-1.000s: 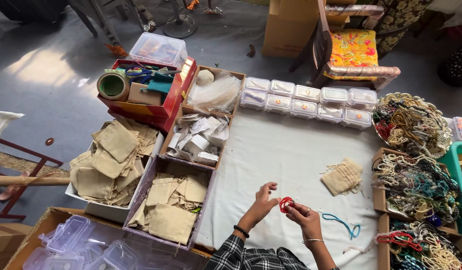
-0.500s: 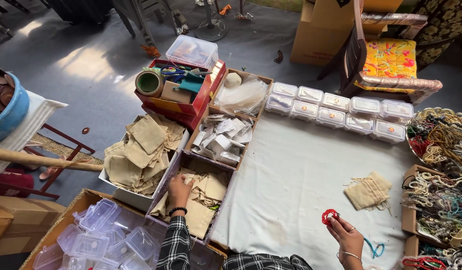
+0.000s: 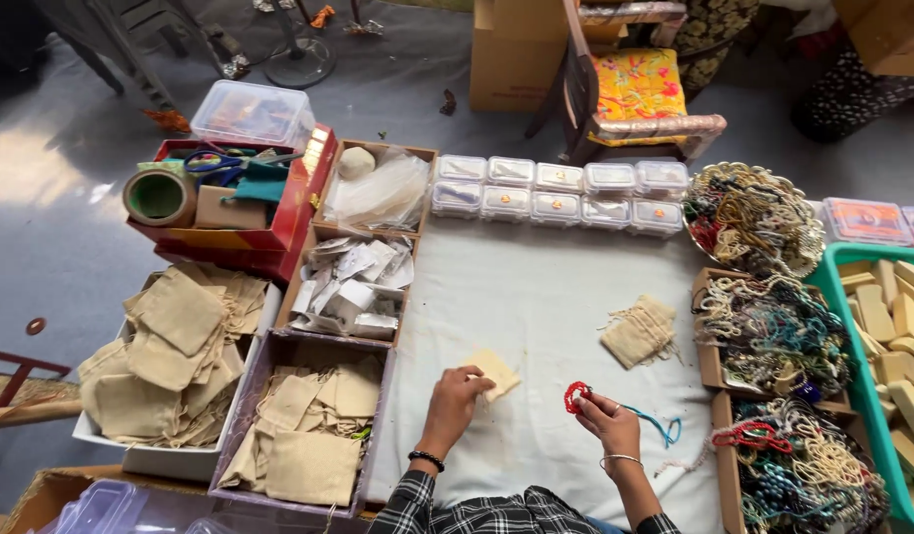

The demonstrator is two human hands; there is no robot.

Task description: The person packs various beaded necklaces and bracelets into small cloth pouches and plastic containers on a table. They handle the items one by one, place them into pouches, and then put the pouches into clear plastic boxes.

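A white cloth (image 3: 536,297) on the floor carries a drawstring pouch (image 3: 639,331) and small clear boxes (image 3: 559,192).

Ten clear lidded boxes (image 3: 559,191), two loose cloth pouches (image 3: 639,331).

On the cloth-covered surface (image 3: 536,297) a small pouch (image 3: 492,372) lies under the left hand (image 3: 455,403), with the bead loop (image 3: 576,397) just to its right in the right hand (image 3: 609,425). Farther right sits a stack of pouches (image 3: 638,331) — beyond it, boxes of beaded strings (image 3: 773,326). A row of lidded plastic boxes (image 3: 561,193) lines the far edge; trays of pouches (image 3: 313,425) stand left.
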